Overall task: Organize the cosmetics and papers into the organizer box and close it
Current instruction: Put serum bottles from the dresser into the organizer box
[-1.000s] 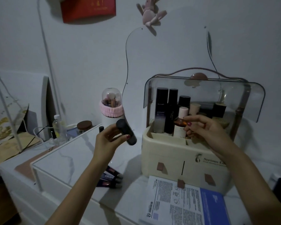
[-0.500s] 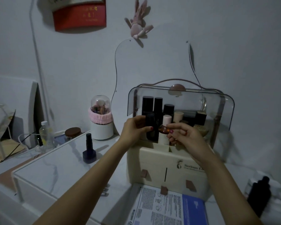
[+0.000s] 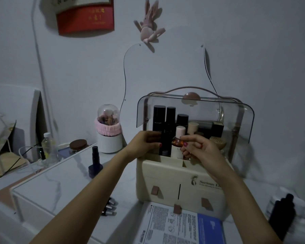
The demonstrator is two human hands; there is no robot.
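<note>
A cream organizer box (image 3: pixel 167 176) stands on the white table with its clear lid (image 3: pixel 218 111) raised. Several dark and pale bottles stand inside. My left hand (image 3: pixel 144 142) holds a black cylindrical bottle (image 3: pixel 165 143) upright in the box's front left compartment. My right hand (image 3: pixel 199 148) pinches a small amber bottle (image 3: pixel 177 141) just right of it, above the compartment. A printed paper sheet (image 3: pixel 165 226) with a blue booklet (image 3: pixel 209 228) lies in front of the box. A dark nail polish bottle (image 3: pixel 95 163) stands to the left, and three small tubes (image 3: pixel 110 206) lie under my left forearm.
A white brush holder (image 3: pixel 109 136) with a clear dome and pink band stands behind left. A brown-lidded jar (image 3: pixel 77 145), a plastic bottle (image 3: pixel 47 143) and cables sit at far left. A black bottle (image 3: pixel 282 215) stands at the right. A mirror (image 3: pixel 165 73) hangs behind the box.
My left hand carried the black bottle from the left of the box into its front left compartment. My right hand stayed with the amber bottle. The view shifted down and right.
</note>
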